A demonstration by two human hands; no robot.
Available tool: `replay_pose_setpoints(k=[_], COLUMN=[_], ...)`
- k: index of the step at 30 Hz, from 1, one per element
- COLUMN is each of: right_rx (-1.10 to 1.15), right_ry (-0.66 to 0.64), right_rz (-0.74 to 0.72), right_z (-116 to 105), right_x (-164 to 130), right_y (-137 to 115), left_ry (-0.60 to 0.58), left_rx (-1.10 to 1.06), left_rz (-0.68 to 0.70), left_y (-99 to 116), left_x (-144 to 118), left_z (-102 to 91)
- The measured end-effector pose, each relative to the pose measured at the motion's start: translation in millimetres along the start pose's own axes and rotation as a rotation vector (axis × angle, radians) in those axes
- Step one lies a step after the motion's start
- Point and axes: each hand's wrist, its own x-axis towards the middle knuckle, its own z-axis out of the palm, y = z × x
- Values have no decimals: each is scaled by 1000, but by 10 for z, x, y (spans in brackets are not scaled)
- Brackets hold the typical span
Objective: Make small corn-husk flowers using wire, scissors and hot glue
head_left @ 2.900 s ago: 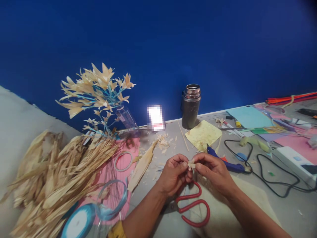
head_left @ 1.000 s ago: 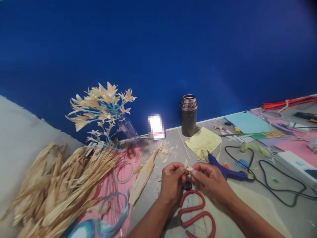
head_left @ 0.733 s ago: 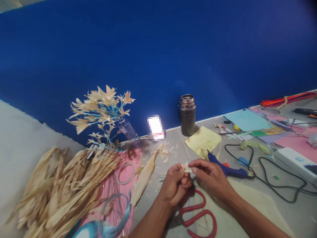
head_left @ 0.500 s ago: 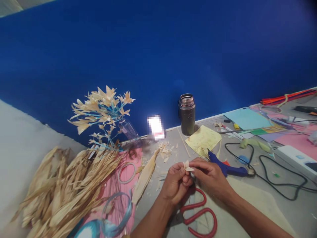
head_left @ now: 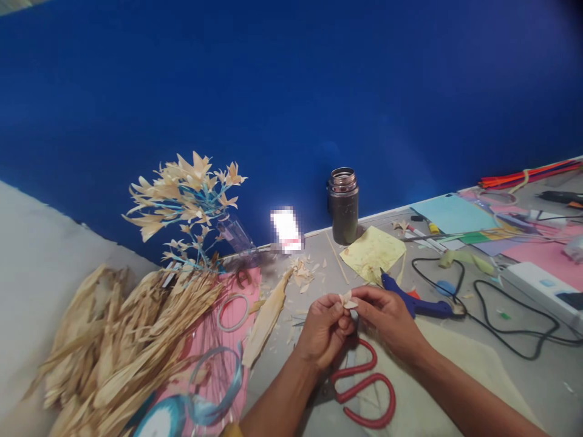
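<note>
Pinched between the fingertips of both hands is a small cream-coloured husk flower (head_left: 348, 300). My left hand (head_left: 324, 328) is closed on its base from the left; what else those fingers may hold is hidden. From the right, the thumb and fingers of my right hand (head_left: 387, 315) are closed on one of its petals. Red-handled scissors (head_left: 368, 388) lie on the table just below the hands. A blue glue gun (head_left: 416, 303) rests to the right of my right hand, its tip by a yellow paper square (head_left: 374, 255). A dried corn husk (head_left: 268, 318) lies left of my left hand.
A heap of dried husks (head_left: 132, 346) and ribbon rolls (head_left: 216, 388) fill the left. Husk flowers on blue stems (head_left: 191, 194) lean from a clear vase (head_left: 237, 233). An open dark flask (head_left: 344, 209) stands at the blue wall. A black cord (head_left: 514, 340) loops near a white power strip (head_left: 544, 291).
Both hands stay together at the same spot, with the flower turned slightly between the fingertips. The whole view has shifted a little.
</note>
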Motion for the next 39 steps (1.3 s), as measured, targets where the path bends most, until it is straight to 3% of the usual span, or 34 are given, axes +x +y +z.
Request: replay_pose_setpoints(k=[8, 16, 21, 39], right_rx=[-11, -81, -57, -189], right_ry=[43, 120, 79, 141], right_rz=[0, -49, -58, -203], right_z=[24, 66, 46, 77], right_x=[17, 22, 23, 5], right_y=[3, 152, 220, 219], left_ry=[101, 91, 90, 122], left_rx=[20, -43, -6, -66], left_rz=[61, 48, 61, 77], left_y=[-32, -71, -77, -122], left_x=[31, 16, 11, 11], left_z=[-34, -25, -15, -6])
